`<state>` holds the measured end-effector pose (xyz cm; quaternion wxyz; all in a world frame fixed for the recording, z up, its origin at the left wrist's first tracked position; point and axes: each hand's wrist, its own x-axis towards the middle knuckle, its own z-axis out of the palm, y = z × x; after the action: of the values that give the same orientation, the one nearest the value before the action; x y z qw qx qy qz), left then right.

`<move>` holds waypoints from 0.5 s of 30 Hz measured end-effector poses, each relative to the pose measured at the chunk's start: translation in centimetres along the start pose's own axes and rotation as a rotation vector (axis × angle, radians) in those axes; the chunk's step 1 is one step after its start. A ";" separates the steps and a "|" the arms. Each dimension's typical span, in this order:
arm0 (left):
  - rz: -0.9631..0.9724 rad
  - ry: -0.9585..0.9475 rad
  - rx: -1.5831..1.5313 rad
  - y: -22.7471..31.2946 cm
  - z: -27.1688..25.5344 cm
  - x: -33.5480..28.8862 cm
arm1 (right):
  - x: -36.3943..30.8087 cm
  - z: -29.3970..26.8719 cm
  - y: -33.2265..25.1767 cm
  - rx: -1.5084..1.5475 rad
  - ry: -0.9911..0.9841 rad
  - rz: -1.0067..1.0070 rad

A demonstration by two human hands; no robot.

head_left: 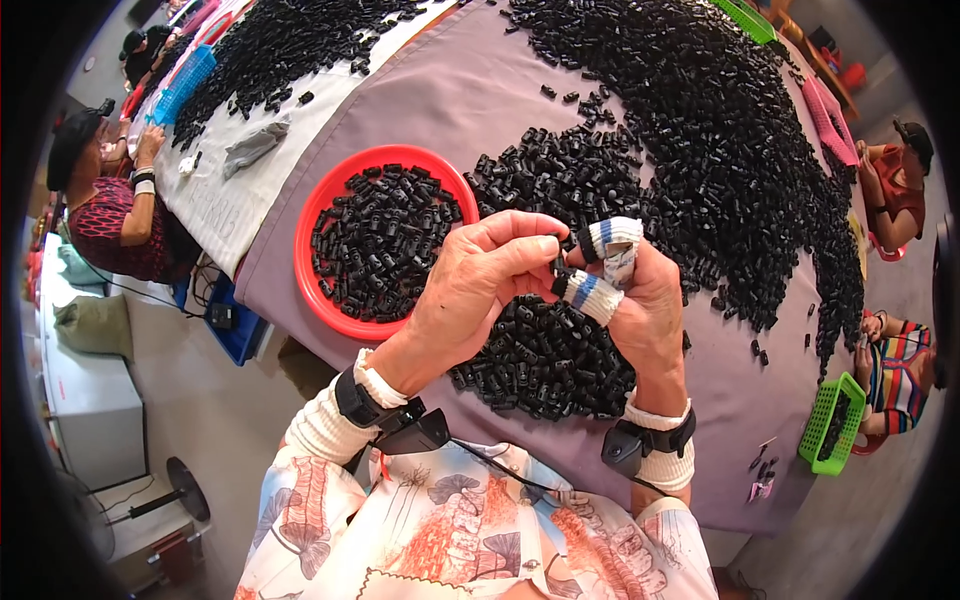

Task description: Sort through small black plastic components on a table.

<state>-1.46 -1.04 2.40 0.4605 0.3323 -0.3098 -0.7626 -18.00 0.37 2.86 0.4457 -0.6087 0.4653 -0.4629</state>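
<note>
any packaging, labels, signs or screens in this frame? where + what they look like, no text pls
No screens or signs show.
White cloth: spread over the table's left end, faint grey print, too blurred to make out.
Grey pouch: crumpled, lying on that white cloth near the black parts.
Small pink packet: at the purple table edge, lower right, beside the green basket.
Both hands hold small black parts, no label seen.

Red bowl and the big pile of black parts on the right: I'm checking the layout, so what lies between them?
In the head view, a smaller heap of black parts on the purple cloth.
</note>
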 end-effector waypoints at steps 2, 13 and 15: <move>-0.009 -0.043 -0.049 -0.1 -0.2 0.1 | 0.0 -0.1 0.0 0.009 0.005 -0.014; -0.024 -0.137 -0.162 0.1 -0.9 0.0 | 0.2 -0.3 -0.3 -0.070 -0.031 0.025; -0.019 -0.162 -0.220 0.0 -1.0 0.0 | 0.4 -0.4 -0.3 -0.096 -0.064 0.047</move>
<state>-0.67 -1.23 1.83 0.4603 0.2201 -0.2575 -0.8206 -18.30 -0.03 3.26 0.4415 -0.6328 0.4868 -0.4095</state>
